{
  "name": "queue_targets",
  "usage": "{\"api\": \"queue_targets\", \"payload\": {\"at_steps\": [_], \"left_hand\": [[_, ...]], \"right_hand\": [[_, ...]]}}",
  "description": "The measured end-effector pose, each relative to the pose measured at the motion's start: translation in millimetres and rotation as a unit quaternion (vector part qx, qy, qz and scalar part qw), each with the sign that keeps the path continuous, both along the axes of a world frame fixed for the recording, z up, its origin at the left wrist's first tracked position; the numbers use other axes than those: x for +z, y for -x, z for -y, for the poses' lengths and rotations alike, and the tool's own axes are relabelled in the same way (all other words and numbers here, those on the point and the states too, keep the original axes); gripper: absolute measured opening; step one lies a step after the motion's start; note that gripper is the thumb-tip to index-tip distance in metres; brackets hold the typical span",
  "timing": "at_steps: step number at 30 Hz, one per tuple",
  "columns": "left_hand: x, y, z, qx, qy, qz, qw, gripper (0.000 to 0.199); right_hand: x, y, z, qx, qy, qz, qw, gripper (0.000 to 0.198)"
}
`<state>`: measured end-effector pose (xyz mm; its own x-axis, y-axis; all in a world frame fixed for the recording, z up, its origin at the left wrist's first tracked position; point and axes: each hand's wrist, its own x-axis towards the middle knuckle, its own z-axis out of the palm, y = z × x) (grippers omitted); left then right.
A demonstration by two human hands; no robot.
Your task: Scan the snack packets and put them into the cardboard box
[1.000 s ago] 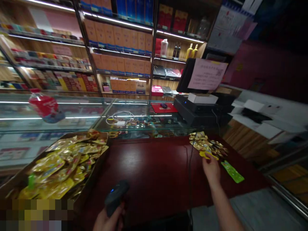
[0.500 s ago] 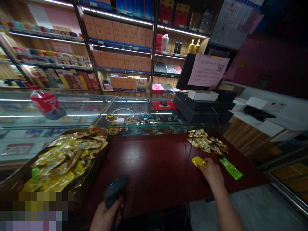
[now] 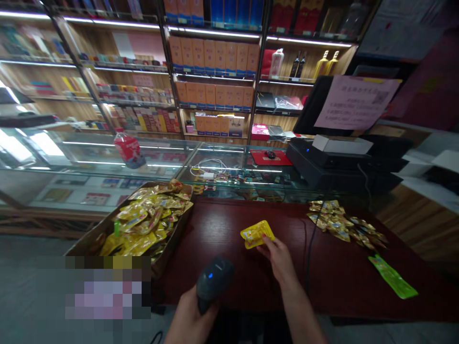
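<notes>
Plainly, both hands are occupied. The right hand [image 3: 278,258] pinches a yellow packet [image 3: 254,235] by its near right end, one fingertip showing on the upper face; what the fingers beneath do, I cannot tell. The packet is in the middle of the scene, above the dark red tabletop [image 3: 279,215], its far left part free of the hand. The left hand [image 3: 191,315], nearer and to the left, is wrapped around the grip of a black scanner [image 3: 216,277] with a blue light on it; packet and scanner are apart.

The packet looks light and fairly soft, with a glossy film that may slide under dry fingertips. Its flat margin seems the best place for a pinch, since that leaves the printed face uncovered and puts little squeeze on the contents. The scanner looks stiff and somewhat heavier, top-heavy at its head, so a full wrap low on the grip should suit it.

On the left, an open carton [image 3: 175,243] holds a heap of similar gold and yellow packets [image 3: 150,215]. On the right lies a pile of gold packets [image 3: 330,222], with a long green packet [image 3: 392,277] nearer, just beside it.
</notes>
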<state>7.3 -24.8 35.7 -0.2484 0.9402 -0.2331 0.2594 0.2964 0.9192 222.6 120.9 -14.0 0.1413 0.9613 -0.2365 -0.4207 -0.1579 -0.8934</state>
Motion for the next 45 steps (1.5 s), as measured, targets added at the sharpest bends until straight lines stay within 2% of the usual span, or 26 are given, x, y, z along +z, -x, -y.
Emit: {"api": "queue_targets", "payload": {"at_steps": [3, 7, 11, 16, 20, 24, 27, 30, 33, 36, 39, 41, 43, 45], "left_hand": [[12.8, 2, 4, 0.001, -0.019, -0.023, 1.0, 0.014], [18.8, 4, 5, -0.007, -0.041, -0.041, 0.998, 0.01], [15.2, 6, 5, -0.003, -0.046, -0.044, 0.998, 0.012], [2.3, 10, 6, 0.024, -0.004, -0.02, 1.0, 0.016], [-4.8, 6, -7, 0.085, 0.022, 0.03, 0.996, 0.027], [-0.6, -2, -31, 0.139, -0.007, 0.083, 0.987, 0.043], [1.3, -7, -43, 0.149, -0.015, 0.089, 0.985, 0.036], [-1.7, -14, -46, 0.154, -0.021, 0.135, 0.979, 0.035], [-4.1, -23, -43, 0.15, -0.03, 0.203, 0.967, 0.04], [-1.6, -31, -37, 0.134, -0.039, 0.217, 0.966, 0.041], [2.3, -32, -34, 0.123, -0.057, 0.245, 0.96, 0.041], [2.7, -29, -33, 0.129, -0.06, 0.297, 0.944, 0.041], [0.8, -26, -33, 0.139, -0.052, 0.327, 0.933, 0.038], [-2.8, -22, -34, 0.14, -0.041, 0.298, 0.943, 0.034]], "right_hand": [[1, 17, -4, 0.021, 0.013, 0.007, 1.0, 0.044], [4, 20, -8, 0.032, 0.021, 0.023, 0.999, 0.047], [3, 21, -6, 0.024, 0.006, 0.03, 0.999, 0.046], [-9, 20, 4, 0.031, -0.017, 0.027, 0.999, 0.047], [-12, 23, 22, 0.081, 0.013, 0.017, 0.996, 0.045], [-2, 33, 43, 0.165, -0.001, 0.009, 0.986, 0.042], [9, 43, 55, 0.158, -0.019, -0.001, 0.987, 0.044], [14, 54, 64, 0.143, -0.03, -0.071, 0.987, 0.048], [17, 63, 71, 0.143, 0.001, -0.144, 0.979, 0.04], [20, 69, 74, 0.135, 0.058, -0.207, 0.967, 0.035], [22, 73, 75, 0.174, 0.147, -0.282, 0.932, 0.033], [21, 77, 77, 0.193, 0.181, -0.306, 0.915, 0.035], [18, 80, 79, 0.186, 0.163, -0.29, 0.925, 0.039], [12, 81, 78, 0.158, 0.111, -0.227, 0.955, 0.042]]}}
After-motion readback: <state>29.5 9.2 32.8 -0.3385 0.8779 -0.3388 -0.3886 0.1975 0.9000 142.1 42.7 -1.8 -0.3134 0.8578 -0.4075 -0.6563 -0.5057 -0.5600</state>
